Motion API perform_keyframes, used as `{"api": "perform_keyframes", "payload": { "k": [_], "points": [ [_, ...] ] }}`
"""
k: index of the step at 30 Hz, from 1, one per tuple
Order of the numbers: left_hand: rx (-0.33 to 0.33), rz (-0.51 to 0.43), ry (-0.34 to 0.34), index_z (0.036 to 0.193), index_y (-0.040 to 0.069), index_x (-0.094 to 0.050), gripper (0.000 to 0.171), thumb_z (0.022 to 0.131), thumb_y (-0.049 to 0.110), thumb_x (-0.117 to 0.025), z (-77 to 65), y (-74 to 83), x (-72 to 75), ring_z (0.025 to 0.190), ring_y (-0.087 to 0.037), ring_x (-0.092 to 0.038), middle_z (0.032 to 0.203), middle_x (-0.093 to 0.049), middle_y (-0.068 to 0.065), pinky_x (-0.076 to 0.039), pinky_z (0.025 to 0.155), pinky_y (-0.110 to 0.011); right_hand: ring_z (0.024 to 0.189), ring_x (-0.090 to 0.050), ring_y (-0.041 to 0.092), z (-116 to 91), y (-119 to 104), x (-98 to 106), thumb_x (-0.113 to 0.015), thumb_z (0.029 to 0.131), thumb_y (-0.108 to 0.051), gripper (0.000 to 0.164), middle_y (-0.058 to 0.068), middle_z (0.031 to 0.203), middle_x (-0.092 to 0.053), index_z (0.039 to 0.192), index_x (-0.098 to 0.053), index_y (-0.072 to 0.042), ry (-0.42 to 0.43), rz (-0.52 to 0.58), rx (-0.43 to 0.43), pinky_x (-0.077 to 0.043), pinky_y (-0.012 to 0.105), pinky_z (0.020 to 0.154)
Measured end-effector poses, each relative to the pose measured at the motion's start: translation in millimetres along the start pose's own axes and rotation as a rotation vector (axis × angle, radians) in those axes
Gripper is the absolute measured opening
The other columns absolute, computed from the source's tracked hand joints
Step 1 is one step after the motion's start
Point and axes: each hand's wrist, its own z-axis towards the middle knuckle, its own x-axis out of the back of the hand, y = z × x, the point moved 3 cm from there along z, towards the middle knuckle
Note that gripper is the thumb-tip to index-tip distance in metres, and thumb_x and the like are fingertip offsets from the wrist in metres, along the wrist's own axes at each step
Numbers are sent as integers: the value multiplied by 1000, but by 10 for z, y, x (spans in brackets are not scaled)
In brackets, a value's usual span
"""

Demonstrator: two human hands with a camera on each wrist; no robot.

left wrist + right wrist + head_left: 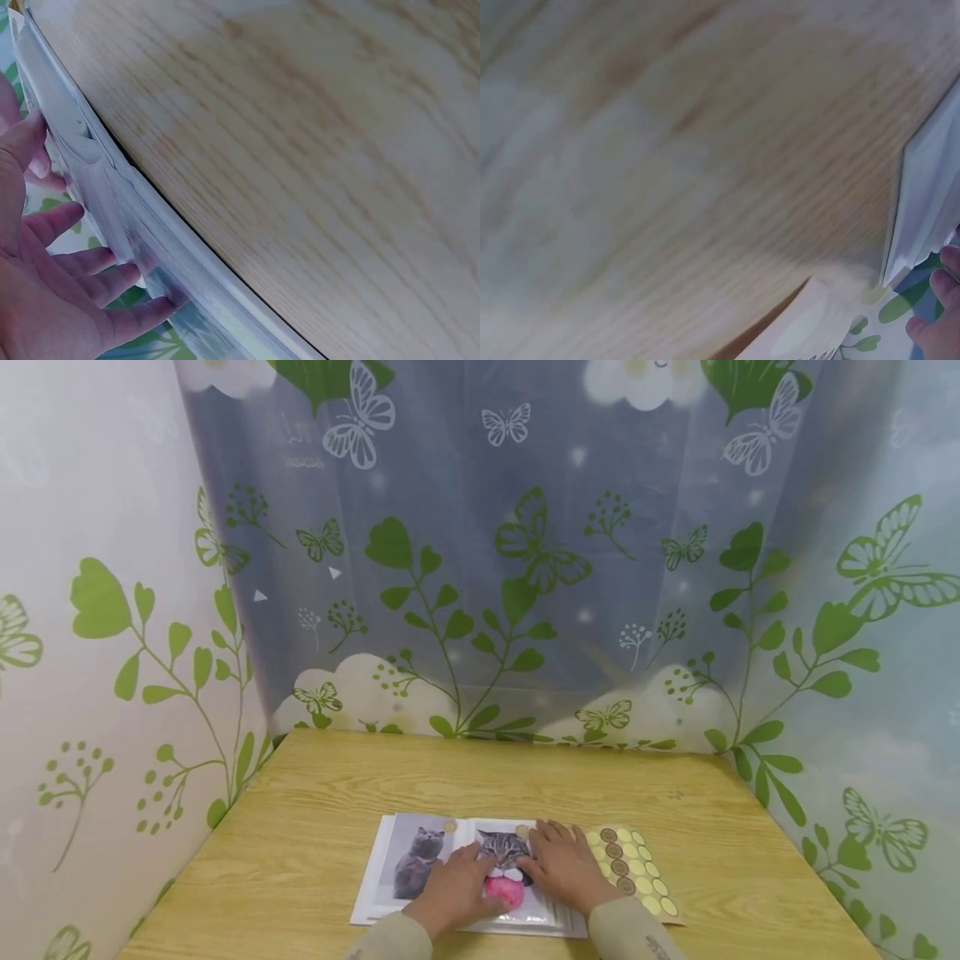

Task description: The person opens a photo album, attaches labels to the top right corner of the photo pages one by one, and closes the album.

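Note:
An album (pixel 367 893) lies spread on the table with a grey cat picture (pixel 416 860) on its left page and a tabby cat picture with a pink patch (pixel 504 892) on its right page. My left hand (pixel 459 887) rests across the middle of the album, fingers spread over the lower left of the tabby picture. My right hand (pixel 566 865) lies on the right page's outer side, its fingers pointing away from me. Clear sleeves show along the album's edge (pixel 150 217) in the left wrist view. Neither hand grips anything.
A sheet of round yellow and brown stickers (pixel 648 881) lies at the album's right, partly behind the right hand. The wooden table (pixel 315 785) meets curtains (pixel 465 635) printed with leaves and butterflies at its back and sides.

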Motion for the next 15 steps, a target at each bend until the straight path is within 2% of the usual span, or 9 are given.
{"api": "perform_keyframes", "payload": {
  "k": [11, 15],
  "points": [
    [-34, -29, 73, 130, 11, -64, 63, 80, 47, -76, -14, -19, 102, 125, -41, -51, 137, -54, -21, -41, 99, -65, 133, -42, 44, -77, 115, 44, -55, 99, -44, 58, 25, 142, -49, 134, -56, 3, 49, 39, -40, -28, 63, 110],
    [-32, -48, 97, 124, 6, -65, 59, 80, 44, -76, -32, -48, 148, 123, -41, -52, 134, -57, -22, -41, 100, -63, 131, -45, 45, -97, 160, 26, -57, 98, -40, 58, 27, 141, -49, 134, -55, 5, 60, 65, -79, -34, 61, 108]
  ]
}}
